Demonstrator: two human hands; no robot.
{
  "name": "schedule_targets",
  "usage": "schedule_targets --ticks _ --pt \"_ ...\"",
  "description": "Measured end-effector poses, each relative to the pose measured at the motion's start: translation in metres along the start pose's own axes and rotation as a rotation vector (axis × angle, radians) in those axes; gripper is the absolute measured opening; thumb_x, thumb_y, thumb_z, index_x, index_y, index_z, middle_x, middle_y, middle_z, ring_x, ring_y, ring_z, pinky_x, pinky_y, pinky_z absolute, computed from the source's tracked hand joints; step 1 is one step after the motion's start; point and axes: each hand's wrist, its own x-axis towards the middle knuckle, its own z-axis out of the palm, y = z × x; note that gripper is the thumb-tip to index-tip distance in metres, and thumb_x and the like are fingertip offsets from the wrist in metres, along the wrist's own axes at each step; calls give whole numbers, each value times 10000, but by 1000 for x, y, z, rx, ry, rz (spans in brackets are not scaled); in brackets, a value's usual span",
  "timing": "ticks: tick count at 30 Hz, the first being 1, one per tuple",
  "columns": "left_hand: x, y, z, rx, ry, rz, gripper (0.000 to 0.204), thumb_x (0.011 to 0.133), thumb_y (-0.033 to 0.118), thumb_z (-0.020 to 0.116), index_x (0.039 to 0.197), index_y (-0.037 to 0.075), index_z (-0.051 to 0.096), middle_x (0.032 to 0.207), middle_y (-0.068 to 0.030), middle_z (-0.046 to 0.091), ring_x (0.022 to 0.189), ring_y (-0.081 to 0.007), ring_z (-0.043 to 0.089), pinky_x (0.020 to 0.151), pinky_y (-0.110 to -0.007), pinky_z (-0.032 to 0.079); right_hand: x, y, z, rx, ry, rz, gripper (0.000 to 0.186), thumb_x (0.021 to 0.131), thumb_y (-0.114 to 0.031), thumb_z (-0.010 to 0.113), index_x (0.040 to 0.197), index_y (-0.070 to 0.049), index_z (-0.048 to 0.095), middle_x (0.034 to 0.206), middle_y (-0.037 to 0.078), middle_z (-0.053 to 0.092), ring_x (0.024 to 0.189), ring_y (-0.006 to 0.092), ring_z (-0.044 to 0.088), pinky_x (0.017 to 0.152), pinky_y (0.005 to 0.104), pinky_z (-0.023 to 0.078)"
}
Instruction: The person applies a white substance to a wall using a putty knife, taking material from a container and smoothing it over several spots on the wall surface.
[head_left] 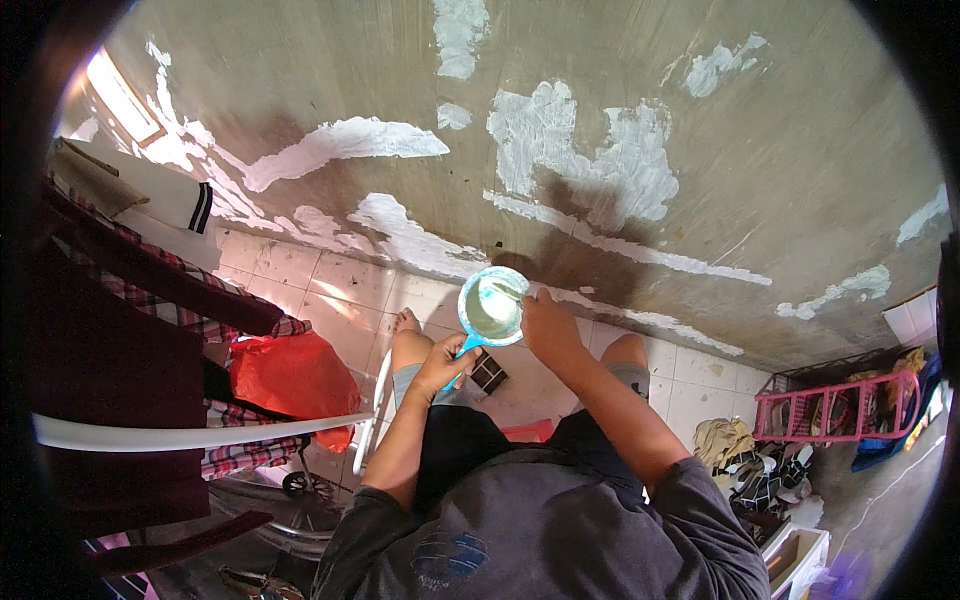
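A light-blue water dipper (464, 303) is held up in front of my lap, its inside coated with pale, wet paste. My left hand (441, 368) is closed round its blue handle. Over the dipper's right rim, my right hand (549, 328) grips a paste-smeared tool (508, 291), whose end reaches into the bowl. Fingers and paste hide most of that tool, so its kind does not show. Beyond both hands stands a bare grey wall (380, 90) with white patches (535, 135) of filler spread across it.
At left, dark red cloth (130, 370), a red plastic bag (295, 378) and a white metal tube (200, 436) crowd my side. To the right lie a pink rack (835, 412), bundled cloth (722, 440) and a white box (800, 553). White tiles (345, 275) cover the floor.
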Motion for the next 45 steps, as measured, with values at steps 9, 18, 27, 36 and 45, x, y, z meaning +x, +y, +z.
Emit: schedule_targets --ticks 9,18,27,36,45 --pt "-5 2 1 21 12 -21 137 973 179 643 946 55 589 616 -3 548 405 -87 455 390 -247 338 -7 0 46 175 -3 -244 290 1005 -231 473 1127 7 585 1061 253 607 996 424 622 827 493 504" --pt "-4 4 3 49 17 -26 138 971 175 647 962 52 586 619 -2 544 404 -84 451 385 -249 332 -5 11 30 100 -115 -259 225 901 -162 610 1024 23 651 1023 235 598 971 390 640 838 473 530" --pt "0 -3 -2 -4 43 -38 152 982 195 636 957 57 576 624 -11 540 396 -88 452 383 -248 337 -12 53 5 786 -299 327 292 916 -262 694 1081 -21 711 922 59 662 762 130 613 641 282 490" --pt "2 5 -3 -63 54 -19 163 991 201 617 959 48 572 644 -14 562 400 -99 471 390 -245 350 -43 86 25 1453 -282 505 321 955 -308 679 1056 -3 679 879 32 651 676 89 529 553 235 393" --pt "6 4 1 -14 93 -33 211 993 257 620 967 49 596 597 -10 545 406 -100 477 375 -260 355 -64 84 10 1823 -233 517 284 1003 -243 607 1210 -48 603 989 45 634 746 105 556 593 244 431"
